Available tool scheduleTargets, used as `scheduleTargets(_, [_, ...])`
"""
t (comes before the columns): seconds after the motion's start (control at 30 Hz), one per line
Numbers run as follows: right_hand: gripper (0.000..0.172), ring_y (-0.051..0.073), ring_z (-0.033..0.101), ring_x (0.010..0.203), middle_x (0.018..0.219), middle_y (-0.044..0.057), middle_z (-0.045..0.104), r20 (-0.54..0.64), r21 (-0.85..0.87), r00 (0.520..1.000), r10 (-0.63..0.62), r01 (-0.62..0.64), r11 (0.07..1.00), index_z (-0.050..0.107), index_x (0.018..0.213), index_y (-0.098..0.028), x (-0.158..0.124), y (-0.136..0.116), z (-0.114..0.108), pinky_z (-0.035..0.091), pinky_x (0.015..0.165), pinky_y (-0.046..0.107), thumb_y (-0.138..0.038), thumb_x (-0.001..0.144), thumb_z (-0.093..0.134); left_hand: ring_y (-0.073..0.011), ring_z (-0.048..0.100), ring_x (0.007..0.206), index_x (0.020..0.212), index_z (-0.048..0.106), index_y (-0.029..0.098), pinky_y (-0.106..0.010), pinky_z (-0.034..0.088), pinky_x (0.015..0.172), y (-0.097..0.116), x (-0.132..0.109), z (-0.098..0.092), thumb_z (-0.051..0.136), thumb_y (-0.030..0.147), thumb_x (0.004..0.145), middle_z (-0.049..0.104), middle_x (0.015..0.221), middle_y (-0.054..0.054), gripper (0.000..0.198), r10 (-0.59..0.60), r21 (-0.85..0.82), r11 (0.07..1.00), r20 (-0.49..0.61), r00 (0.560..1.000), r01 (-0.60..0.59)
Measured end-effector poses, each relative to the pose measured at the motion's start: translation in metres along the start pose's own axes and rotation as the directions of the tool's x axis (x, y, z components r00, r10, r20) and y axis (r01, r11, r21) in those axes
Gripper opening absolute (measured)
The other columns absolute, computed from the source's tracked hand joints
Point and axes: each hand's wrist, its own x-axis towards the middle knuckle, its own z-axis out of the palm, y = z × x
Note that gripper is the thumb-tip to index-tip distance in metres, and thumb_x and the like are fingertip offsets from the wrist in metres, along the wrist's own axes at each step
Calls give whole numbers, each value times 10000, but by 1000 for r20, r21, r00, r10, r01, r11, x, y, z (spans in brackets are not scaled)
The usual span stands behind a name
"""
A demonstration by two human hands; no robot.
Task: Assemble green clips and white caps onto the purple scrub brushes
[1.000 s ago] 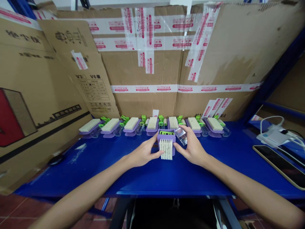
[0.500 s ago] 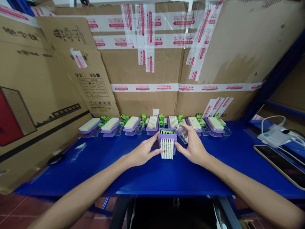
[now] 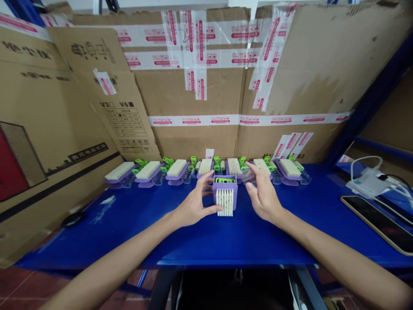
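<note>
My left hand (image 3: 190, 207) is curled around the left side of a purple brush (image 3: 234, 193) with cream bristles facing me. Its thumb lies against the bristles and a finger reaches up near the rear corner. A green insert (image 3: 225, 180) shows in the brush's open top. My right hand (image 3: 265, 193) is to the right, apart from the brush. Between its thumb and index finger is a small clear plastic cover (image 3: 248, 175), partly hidden by the fingers.
Behind my hands, a row of similar purple brushes (image 3: 177, 168) with green clips and clear covers lines the back of the blue table (image 3: 135, 232). Taped cardboard (image 3: 193, 144) stands behind them. A phone (image 3: 377, 219) and a white charger with cables (image 3: 371, 183) lie at right.
My right thumb has come off the brush, and that hand now closes around the clear cover. My left fingers have lifted and spread somewhat at the brush's side.
</note>
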Motion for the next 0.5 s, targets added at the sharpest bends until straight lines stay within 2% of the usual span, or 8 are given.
scheduleTargets(0.13, [521, 335, 694, 1155, 1264, 132, 718, -65, 19, 998, -2, 4, 1000, 466, 1723, -256, 3, 1, -3, 600, 1092, 582, -423, 1244, 346, -409, 737, 1422, 1782, 263, 393, -682, 691, 1133, -1, 1, 0, 915, 507, 1011, 613, 1623, -191, 1016, 115, 34, 993, -17, 993, -114])
scheduleTargets(0.2, [498, 329, 702, 1166, 1266, 129, 730, -83, 23, 997, 5, -3, 1000, 511, 1692, -263, 4, 1, -4, 599, 1094, 563, -413, 1248, 341, -379, 760, 1367, 1753, 282, 380, -642, 713, 1101, -1, 2, 1, 911, 493, 1018, 654, 1554, -175, 973, 145, 47, 989, -32, 989, -143])
scheduleTargets(0.37, [470, 303, 725, 1126, 1244, 118, 730, -92, 35, 995, 48, -44, 998, 575, 1636, -269, 6, 0, -7, 616, 1058, 526, -410, 1258, 335, -342, 780, 1308, 1720, 285, 359, -580, 730, 1059, 0, 1, 2, 887, 464, 1038, 686, 1506, -168, 915, 160, 49, 986, -46, 986, -157])
scheduleTargets(0.5, [482, 282, 756, 1053, 1211, 108, 734, -58, 47, 993, 104, -101, 994, 604, 1618, -272, 5, 0, -8, 648, 975, 487, -433, 1261, 323, -354, 778, 1328, 1735, 289, 351, -619, 696, 1114, -2, 0, 1, 885, 450, 1038, 679, 1522, -173, 923, 167, 75, 984, -53, 985, -163])
